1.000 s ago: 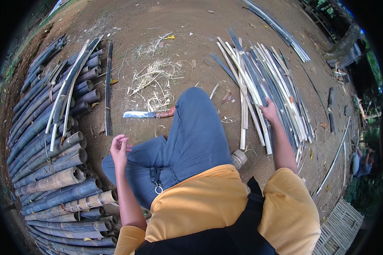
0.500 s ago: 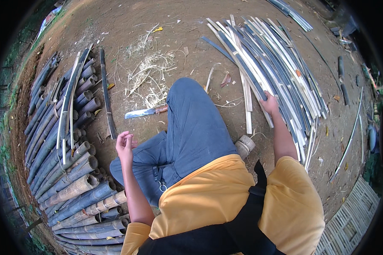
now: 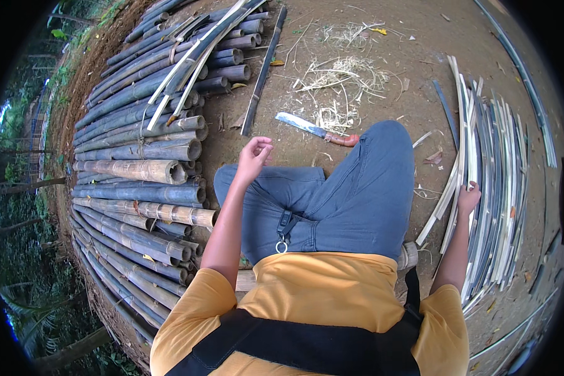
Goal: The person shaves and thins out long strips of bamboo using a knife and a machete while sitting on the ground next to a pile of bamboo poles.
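Observation:
My right hand (image 3: 469,197) is at the near left edge of a long heap of split bamboo strips (image 3: 498,188), fingers closed round a pale bamboo strip (image 3: 462,141). Its grip is partly hidden by the hand itself. My left hand (image 3: 255,156) hovers over my bent leg, fingers curled in and nothing visible in them. Beyond my knees a long-bladed knife (image 3: 301,122) with a reddish-brown handle lies on the ground. Pale bamboo shavings (image 3: 344,78) are scattered just past it.
To the left stands a large stack of dark bamboo poles (image 3: 138,150), with several split strips (image 3: 197,56) laid across its top. A single dark bamboo slat (image 3: 264,72) lies beside the stack. More long strips (image 3: 523,75) rest at the far right on bare earth (image 3: 413,37).
My view has turned left, so the pole stack shows more fully and the strip heap sits further right. My right hand stays at the heap's edge; my left hand remains raised and curled.

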`<state>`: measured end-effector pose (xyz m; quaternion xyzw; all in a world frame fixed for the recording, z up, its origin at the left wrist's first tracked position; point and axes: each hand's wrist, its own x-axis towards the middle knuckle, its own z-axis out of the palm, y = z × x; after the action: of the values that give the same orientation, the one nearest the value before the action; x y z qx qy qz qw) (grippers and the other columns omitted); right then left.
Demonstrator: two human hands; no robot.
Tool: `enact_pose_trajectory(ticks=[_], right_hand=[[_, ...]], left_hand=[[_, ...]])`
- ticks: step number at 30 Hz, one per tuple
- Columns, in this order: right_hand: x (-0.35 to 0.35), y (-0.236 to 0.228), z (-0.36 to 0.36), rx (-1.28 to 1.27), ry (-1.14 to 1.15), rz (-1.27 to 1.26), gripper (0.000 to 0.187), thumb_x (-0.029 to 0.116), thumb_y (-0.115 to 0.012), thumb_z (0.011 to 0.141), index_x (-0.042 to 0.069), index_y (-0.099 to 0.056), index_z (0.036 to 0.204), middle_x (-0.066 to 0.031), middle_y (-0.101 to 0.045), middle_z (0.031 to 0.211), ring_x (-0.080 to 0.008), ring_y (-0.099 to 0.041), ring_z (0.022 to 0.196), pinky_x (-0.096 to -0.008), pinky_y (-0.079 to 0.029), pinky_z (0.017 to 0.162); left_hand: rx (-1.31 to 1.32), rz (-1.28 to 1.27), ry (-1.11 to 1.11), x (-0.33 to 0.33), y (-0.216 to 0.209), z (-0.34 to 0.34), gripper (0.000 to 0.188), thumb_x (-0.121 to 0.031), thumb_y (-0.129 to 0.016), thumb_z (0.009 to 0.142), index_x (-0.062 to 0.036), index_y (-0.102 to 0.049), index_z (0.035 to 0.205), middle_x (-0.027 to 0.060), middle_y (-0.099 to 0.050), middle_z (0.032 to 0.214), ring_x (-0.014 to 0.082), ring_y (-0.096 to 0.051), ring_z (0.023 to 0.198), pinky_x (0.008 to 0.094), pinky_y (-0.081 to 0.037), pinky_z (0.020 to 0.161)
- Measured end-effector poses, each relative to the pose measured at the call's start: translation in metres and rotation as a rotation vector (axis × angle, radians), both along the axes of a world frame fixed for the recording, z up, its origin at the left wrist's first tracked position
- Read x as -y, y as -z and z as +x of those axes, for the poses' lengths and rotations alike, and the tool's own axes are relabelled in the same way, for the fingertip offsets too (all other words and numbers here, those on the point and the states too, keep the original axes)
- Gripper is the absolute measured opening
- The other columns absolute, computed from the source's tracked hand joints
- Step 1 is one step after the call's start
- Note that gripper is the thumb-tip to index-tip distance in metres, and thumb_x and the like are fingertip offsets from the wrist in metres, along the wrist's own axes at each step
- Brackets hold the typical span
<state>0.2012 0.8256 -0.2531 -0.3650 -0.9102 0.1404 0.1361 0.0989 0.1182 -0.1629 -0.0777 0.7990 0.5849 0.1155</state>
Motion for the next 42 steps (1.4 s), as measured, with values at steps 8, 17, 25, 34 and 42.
enact_pose_trajectory(ticks=[8, 17, 25, 34, 42], right_hand=[[0.075, -0.021, -0.019, -0.16, -0.171, -0.256, 0.039, 0.005, -0.066, 0.088, 0.008, -0.062, 0.126, -0.0059, -0.057, 0.104, -0.0114, -0.051, 0.073, -0.0287, -0.049, 0.072], [0.238, -0.062, 0.0, -0.47, -0.006, -0.711, 0.028, 0.001, -0.056, 0.095, 0.004, -0.056, 0.123, -0.0019, -0.054, 0.102, -0.0053, -0.05, 0.071, -0.0217, -0.046, 0.064], [0.25, -0.078, -0.009, -0.376, 0.008, -0.531, 0.03, -0.003, -0.05, 0.095, 0.003, -0.05, 0.124, -0.0023, -0.049, 0.101, -0.0059, -0.048, 0.069, -0.0223, -0.043, 0.06], [0.248, -0.093, -0.032, -0.457, -0.089, -0.267, 0.03, -0.006, -0.052, 0.091, 0.0, -0.054, 0.12, -0.0045, -0.051, 0.104, -0.0063, -0.042, 0.068, -0.0216, -0.037, 0.06], [0.387, -0.113, -0.245, 0.42, -0.988, -0.302, 0.023, 0.008, -0.063, 0.082, 0.003, -0.063, 0.105, -0.0182, -0.07, 0.097, -0.0354, -0.069, 0.086, -0.0419, -0.053, 0.074]], left_hand=[[0.106, -0.331, 0.033, 0.08, 0.059, -0.077, 0.048, -0.023, -0.074, 0.087, -0.0047, -0.055, 0.128, 0.0149, -0.064, 0.119, 0.0244, -0.065, 0.103, 0.0366, -0.053, 0.089], [0.116, -0.768, 0.039, 0.143, 0.141, -0.117, 0.071, -0.033, -0.081, 0.082, 0.001, -0.047, 0.135, 0.0228, -0.057, 0.131, 0.0307, -0.062, 0.112, 0.0396, -0.053, 0.092], [0.26, -0.793, 0.123, 0.133, 0.16, -0.132, 0.074, -0.044, -0.076, 0.084, 0.0034, -0.047, 0.133, 0.0317, -0.063, 0.119, 0.0428, -0.062, 0.114, 0.0457, -0.049, 0.096], [0.318, -0.818, 0.128, 0.115, 0.121, -0.142, 0.043, -0.032, -0.068, 0.089, -0.0042, -0.059, 0.121, 0.0267, -0.067, 0.114, 0.0419, -0.063, 0.111, 0.048, -0.049, 0.094], [0.034, -0.607, -0.243, 0.09, 0.026, -0.065, 0.033, -0.025, -0.073, 0.086, -0.0053, -0.073, 0.112, 0.013, -0.071, 0.073, 0.0214, -0.069, 0.064, 0.037, -0.053, 0.064]])
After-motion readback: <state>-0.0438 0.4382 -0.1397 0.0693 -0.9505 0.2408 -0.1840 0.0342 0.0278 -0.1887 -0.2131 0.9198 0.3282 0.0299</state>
